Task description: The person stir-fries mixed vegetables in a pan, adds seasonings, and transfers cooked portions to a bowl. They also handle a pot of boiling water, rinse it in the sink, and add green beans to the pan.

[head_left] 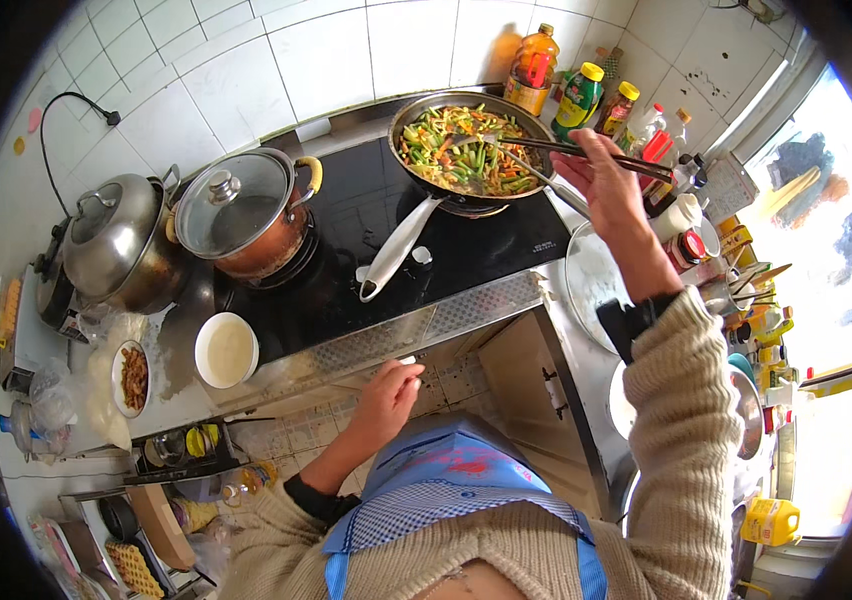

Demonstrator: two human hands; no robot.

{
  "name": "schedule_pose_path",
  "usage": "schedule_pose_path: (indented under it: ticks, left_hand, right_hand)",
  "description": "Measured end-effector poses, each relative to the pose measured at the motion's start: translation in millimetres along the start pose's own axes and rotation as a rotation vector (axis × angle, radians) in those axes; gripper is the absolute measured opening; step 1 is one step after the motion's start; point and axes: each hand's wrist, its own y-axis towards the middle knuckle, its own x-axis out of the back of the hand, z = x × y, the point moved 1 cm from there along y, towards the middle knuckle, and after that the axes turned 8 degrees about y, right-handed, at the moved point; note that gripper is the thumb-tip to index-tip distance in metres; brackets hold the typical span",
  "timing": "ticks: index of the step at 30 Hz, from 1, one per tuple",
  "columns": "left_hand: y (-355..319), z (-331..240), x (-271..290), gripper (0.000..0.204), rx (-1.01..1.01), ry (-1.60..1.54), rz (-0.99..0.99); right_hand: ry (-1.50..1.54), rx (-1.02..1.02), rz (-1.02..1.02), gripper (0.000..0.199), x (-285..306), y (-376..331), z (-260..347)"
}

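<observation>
A: What takes up the most room?

B: The black stove (pixel 351 145). The pan (pixel 466 98) sits at its back right, its pale handle pointing toward the person, with cut green and orange vegetables (pixel 461 165) spread inside.

A: And on the left?

B: A steel pot (pixel 116 240) with a domed lid, then a brownish pot (pixel 261 248) under a glass lid, just beside it on the stove.

A: The hands?

B: The right hand (pixel 613 190) reaches over the stove's right edge, thumb and fingers pinched around the chopsticks (pixel 546 146). The left hand (pixel 381 408) is in front of the stove, fingers loosely curled, nearly closed; I can't tell whether anything is tucked inside.

A: Smaller things?

B: A white bowl (pixel 226 384) of something pale at the stove's front left, then a dish (pixel 131 414) of brown strips farther left. The spatula (pixel 549 184) lies across the pan's rim, its head among the vegetables. Thinnest are the chopsticks, tips over the vegetables; whether they touch them, I can't tell.
</observation>
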Motion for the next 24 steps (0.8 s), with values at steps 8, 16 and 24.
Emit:
schedule_pose_path:
  ticks: [8, 16, 24]
  left_hand:
    - [-14, 4, 54, 0.019, 0.179, 0.041, -0.254]
    - [88, -21, 82, 0.044, 0.014, 0.093, -0.341]
    - [137, -9, 72, 0.068, 0.302, 0.057, 0.106]
  right_hand:
    - [-1.392, 0.938, 0.073, 0.012, -4, -19, 42]
    - [-1.968, 0.334, 0.414, 0.048, 52, -19, -22]
    - [-2.055, 0.434, 0.297, 0.015, -9, -12, 30]
